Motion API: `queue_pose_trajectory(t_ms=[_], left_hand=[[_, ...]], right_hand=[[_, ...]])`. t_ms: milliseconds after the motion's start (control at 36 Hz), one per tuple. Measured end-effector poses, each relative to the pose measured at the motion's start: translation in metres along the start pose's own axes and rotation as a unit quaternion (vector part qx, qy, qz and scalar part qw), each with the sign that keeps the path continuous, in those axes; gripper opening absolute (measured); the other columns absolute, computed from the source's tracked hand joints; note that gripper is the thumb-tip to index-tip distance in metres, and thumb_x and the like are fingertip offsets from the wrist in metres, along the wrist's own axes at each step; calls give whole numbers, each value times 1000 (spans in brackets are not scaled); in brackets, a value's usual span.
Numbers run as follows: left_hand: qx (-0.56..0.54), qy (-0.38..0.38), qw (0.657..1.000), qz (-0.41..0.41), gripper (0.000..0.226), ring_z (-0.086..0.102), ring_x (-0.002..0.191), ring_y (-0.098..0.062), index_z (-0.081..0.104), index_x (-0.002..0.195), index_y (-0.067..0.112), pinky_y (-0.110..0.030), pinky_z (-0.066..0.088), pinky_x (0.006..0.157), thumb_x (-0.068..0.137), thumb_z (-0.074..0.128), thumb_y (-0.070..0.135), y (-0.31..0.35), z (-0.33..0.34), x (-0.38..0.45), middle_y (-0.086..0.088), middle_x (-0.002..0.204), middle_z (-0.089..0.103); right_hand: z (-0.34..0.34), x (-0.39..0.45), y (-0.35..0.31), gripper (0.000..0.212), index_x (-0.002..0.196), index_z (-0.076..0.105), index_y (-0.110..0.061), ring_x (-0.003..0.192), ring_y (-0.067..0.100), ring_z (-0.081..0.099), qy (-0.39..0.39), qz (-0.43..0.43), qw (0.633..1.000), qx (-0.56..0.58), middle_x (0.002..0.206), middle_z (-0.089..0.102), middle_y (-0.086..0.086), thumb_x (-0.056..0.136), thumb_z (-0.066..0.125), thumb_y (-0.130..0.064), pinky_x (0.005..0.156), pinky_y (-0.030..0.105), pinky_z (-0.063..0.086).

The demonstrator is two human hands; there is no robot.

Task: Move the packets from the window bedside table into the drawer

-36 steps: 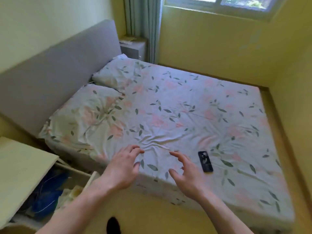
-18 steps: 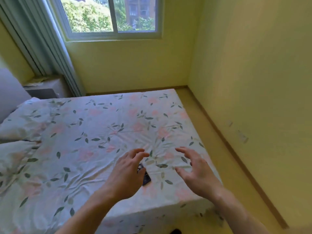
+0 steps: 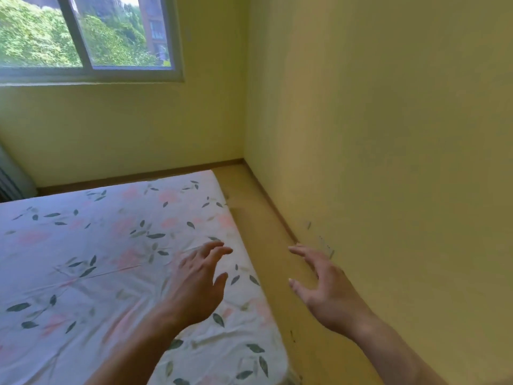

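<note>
My left hand (image 3: 198, 284) hovers above the foot corner of the bed (image 3: 91, 273), fingers loosely spread and holding nothing. My right hand (image 3: 322, 287) is stretched out over the narrow strip of floor (image 3: 266, 245) between the bed and the yellow wall, fingers relaxed and empty too. The packets, the window bedside table and the drawer are all out of this view.
The bed carries a white sheet printed with leaves and pink flowers. A yellow wall (image 3: 388, 162) rises close on the right. A window (image 3: 83, 40) sits at the upper left above another yellow wall. A bit of curtain (image 3: 11, 176) shows at the far left edge.
The view has swung right, away from the headboard, the bedside tables and the open drawer. The black phone on the bed has dropped out of sight. Both hands stayed open and empty.
</note>
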State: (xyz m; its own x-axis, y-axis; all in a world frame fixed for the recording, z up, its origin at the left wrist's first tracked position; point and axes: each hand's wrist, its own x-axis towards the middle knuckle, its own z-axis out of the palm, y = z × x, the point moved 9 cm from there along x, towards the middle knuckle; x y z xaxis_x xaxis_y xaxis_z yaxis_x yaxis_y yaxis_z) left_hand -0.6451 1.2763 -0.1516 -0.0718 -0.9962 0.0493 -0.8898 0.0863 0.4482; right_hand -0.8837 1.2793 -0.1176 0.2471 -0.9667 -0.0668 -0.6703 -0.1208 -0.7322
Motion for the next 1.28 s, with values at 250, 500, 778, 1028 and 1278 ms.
queue_pose_trajectory(t_ms=[250, 500, 778, 1028, 1278], left_hand=[[-30, 21, 999, 40, 46, 38, 138, -8, 42, 141, 40, -34, 33, 117, 98, 56, 36, 125, 43, 144, 18, 152, 33], [-19, 54, 997, -56, 46, 39, 139, -12, 44, 140, 39, -38, 34, 117, 97, 59, 33, 154, 84, 254, 16, 152, 36], [-3, 111, 970, -215, 46, 39, 141, -13, 44, 141, 40, -38, 32, 119, 98, 59, 35, 125, 64, 278, 17, 156, 33], [18, 179, 912, -369, 51, 39, 141, -13, 45, 141, 40, -37, 33, 118, 94, 64, 33, 38, 14, 265, 17, 156, 34], [-4, 211, 905, -370, 61, 28, 147, -11, 35, 148, 44, -38, 27, 120, 94, 63, 34, -54, -24, 408, 21, 163, 19]], right_hand=[[-105, 100, 92, 53, 141, 47, -43, 133, -5, 39, 16, -2, 1000, 9, 148, 41, -24, 94, 68, -32, 114, 21, 32], [-181, 220, 164, 54, 142, 48, -40, 133, -5, 40, -45, -47, 998, 4, 147, 42, -21, 93, 69, -30, 116, 20, 30], [-185, 350, 153, 56, 141, 48, -41, 135, -2, 40, -149, -149, 978, -4, 147, 44, -23, 91, 71, -31, 118, 33, 35], [-112, 459, 65, 58, 142, 47, -41, 137, -1, 39, -258, -261, 930, 13, 148, 40, -27, 91, 73, -31, 118, 36, 37], [-97, 627, 27, 59, 143, 44, -45, 140, -1, 36, -258, -274, 927, -7, 151, 35, -28, 91, 71, -35, 121, 36, 33]])
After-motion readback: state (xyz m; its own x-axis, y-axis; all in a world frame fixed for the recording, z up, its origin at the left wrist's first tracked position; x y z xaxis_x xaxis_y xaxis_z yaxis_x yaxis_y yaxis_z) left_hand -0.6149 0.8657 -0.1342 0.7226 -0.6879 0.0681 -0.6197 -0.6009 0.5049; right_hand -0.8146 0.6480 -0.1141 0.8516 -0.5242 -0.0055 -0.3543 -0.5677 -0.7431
